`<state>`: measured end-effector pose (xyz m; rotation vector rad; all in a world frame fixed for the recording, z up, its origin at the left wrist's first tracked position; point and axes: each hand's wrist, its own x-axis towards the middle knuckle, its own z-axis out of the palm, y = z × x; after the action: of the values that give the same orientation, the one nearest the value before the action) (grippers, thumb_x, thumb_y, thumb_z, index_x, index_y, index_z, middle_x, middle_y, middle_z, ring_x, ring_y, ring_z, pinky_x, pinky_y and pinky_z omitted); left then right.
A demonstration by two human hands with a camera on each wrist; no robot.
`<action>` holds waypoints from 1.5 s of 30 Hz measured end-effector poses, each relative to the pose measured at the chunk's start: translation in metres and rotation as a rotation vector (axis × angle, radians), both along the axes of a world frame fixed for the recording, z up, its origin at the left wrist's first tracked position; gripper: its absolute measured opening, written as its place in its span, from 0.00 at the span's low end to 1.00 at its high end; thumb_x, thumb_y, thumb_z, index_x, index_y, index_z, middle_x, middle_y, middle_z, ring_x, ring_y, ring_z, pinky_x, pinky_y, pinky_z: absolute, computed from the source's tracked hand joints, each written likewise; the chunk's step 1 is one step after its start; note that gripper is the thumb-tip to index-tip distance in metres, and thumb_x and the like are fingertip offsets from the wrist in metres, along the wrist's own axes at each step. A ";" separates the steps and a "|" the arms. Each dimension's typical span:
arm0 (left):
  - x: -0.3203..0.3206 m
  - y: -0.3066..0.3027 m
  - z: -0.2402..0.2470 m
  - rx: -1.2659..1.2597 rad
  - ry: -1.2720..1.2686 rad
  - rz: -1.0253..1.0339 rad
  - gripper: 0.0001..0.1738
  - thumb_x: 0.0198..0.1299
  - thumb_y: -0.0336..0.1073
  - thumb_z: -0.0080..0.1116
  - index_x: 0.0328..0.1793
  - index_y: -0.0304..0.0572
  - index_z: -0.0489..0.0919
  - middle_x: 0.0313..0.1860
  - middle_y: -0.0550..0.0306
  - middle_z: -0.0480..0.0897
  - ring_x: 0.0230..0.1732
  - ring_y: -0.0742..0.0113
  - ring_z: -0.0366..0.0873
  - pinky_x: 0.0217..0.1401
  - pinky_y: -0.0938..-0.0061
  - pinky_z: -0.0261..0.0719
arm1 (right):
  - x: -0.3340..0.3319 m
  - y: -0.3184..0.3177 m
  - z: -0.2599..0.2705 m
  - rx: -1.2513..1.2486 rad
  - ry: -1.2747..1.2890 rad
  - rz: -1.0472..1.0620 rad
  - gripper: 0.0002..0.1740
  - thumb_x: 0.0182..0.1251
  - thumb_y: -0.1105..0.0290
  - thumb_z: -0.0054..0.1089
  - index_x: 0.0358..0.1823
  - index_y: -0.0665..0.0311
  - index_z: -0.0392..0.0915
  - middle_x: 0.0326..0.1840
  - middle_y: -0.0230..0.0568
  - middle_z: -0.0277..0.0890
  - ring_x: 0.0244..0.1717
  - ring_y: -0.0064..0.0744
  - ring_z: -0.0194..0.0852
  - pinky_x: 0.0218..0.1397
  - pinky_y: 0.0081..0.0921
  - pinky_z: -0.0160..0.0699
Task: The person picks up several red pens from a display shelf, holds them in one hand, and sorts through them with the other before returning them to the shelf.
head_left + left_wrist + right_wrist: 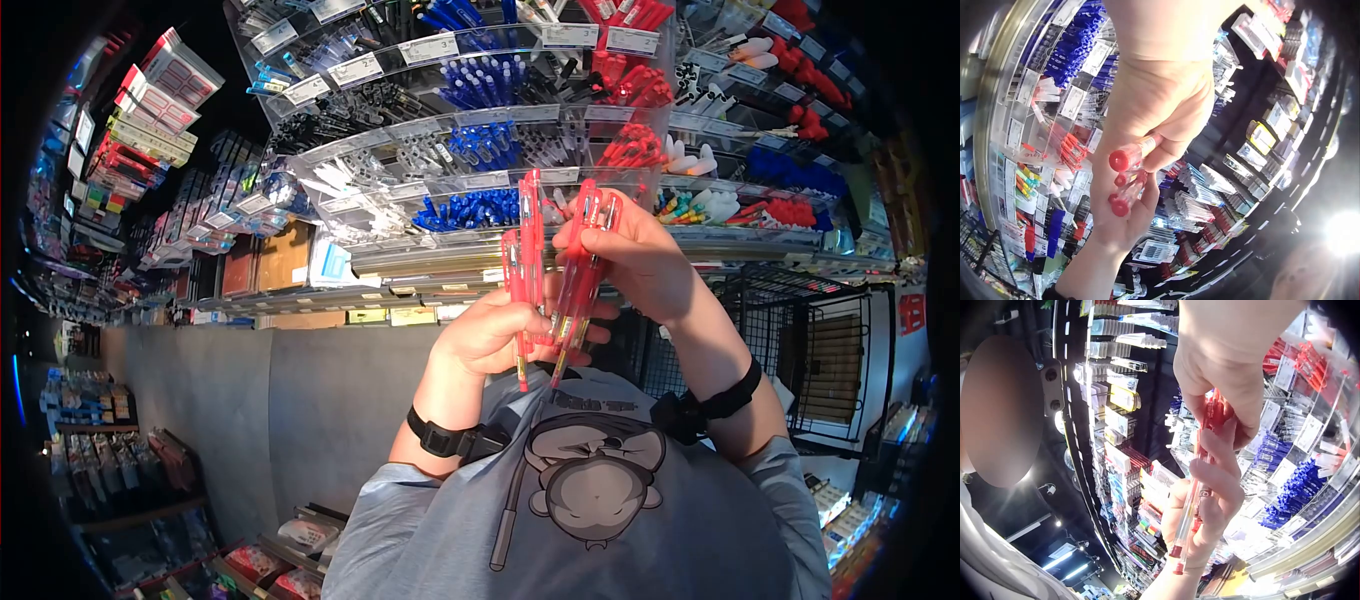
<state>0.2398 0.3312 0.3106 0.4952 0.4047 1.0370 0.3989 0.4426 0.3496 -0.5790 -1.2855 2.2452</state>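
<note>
In front of the chest, my left hand (478,338) holds several red pens (530,225) upright between thumb and fingers. My right hand (650,262) pinches a second bunch of red pens (578,285) near their upper ends, and their lower ends slant down across the left fingers. Seen from the right wrist, the red caps (1215,409) sit inside the right hand's grip, with the left fingers around the clear barrels (1190,515). The left wrist view shows red pen ends (1124,159) sticking out below the left hand.
Tiered clear pen racks rise ahead, with blue pens (470,210), red pens (632,147) and price labels (430,49). A black wire basket (750,330) stands at the right. Packaged goods (155,130) hang at the left above the grey floor (200,400).
</note>
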 end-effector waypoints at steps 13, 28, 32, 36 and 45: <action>-0.002 0.002 -0.007 -0.020 0.084 0.015 0.25 0.58 0.30 0.55 0.62 0.35 0.66 0.52 0.47 0.75 0.45 0.63 0.78 0.39 0.69 0.82 | -0.001 0.012 -0.010 -0.050 0.067 0.012 0.21 0.60 0.70 0.58 0.53 0.65 0.63 0.44 0.41 0.75 0.43 0.32 0.76 0.49 0.30 0.73; -0.007 0.001 -0.003 -0.062 0.184 0.059 0.24 0.58 0.26 0.54 0.61 0.35 0.66 0.48 0.49 0.77 0.42 0.68 0.77 0.35 0.77 0.80 | 0.009 0.036 -0.003 -0.095 0.202 -0.246 0.09 0.65 0.69 0.52 0.44 0.62 0.71 0.44 0.38 0.75 0.46 0.28 0.73 0.52 0.31 0.72; -0.009 0.002 -0.003 -0.037 0.232 0.082 0.28 0.58 0.28 0.55 0.65 0.37 0.62 0.50 0.50 0.75 0.42 0.71 0.76 0.34 0.79 0.79 | 0.020 0.052 -0.007 -0.160 0.362 -0.366 0.07 0.65 0.70 0.53 0.42 0.62 0.73 0.45 0.40 0.76 0.48 0.30 0.74 0.53 0.34 0.72; -0.009 0.003 -0.004 0.012 0.241 0.116 0.30 0.57 0.27 0.55 0.67 0.36 0.61 0.50 0.50 0.74 0.43 0.72 0.76 0.35 0.80 0.78 | 0.028 0.052 -0.003 -0.164 0.377 -0.391 0.09 0.65 0.70 0.53 0.45 0.63 0.73 0.45 0.41 0.77 0.48 0.32 0.74 0.52 0.32 0.73; -0.012 0.004 0.002 -0.012 0.251 0.145 0.32 0.56 0.26 0.56 0.68 0.37 0.59 0.51 0.50 0.74 0.42 0.72 0.75 0.34 0.80 0.78 | 0.026 0.044 -0.011 -0.142 0.318 -0.290 0.15 0.66 0.69 0.51 0.53 0.64 0.70 0.47 0.40 0.75 0.47 0.28 0.73 0.53 0.29 0.72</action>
<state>0.2282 0.3350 0.3129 0.5940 0.6776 1.1148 0.4245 0.4866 0.3384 -0.4062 -0.8340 2.0910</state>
